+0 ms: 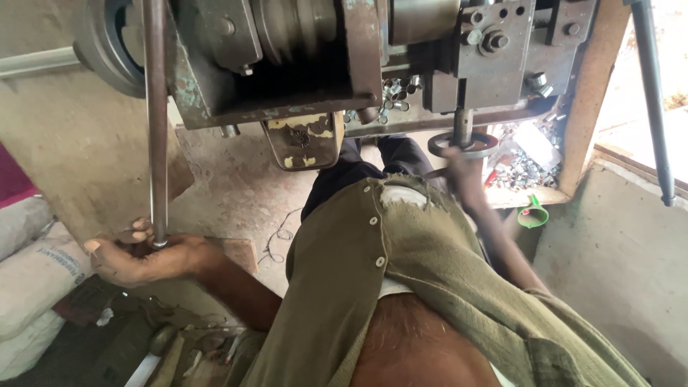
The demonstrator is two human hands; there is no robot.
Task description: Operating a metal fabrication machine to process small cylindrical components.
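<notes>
My left hand (140,258) grips the lower end of a long grey metal rod (155,129), which runs straight up past the side of a worn green-grey machine (301,64) with a pulley. My right hand (462,178), blurred, holds the rim of a small round handwheel (463,145) on a shaft under the machine's carriage. My olive buttoned shirt (401,287) and dark trousers fill the lower middle of the view.
Several small shiny metal pieces (527,168) lie heaped in a tray by the handwheel, and more sit on the machine bed (398,93). A green funnel (532,213) is below the tray. White sacks (32,287) lie at left. A dark bar (653,100) slants at right.
</notes>
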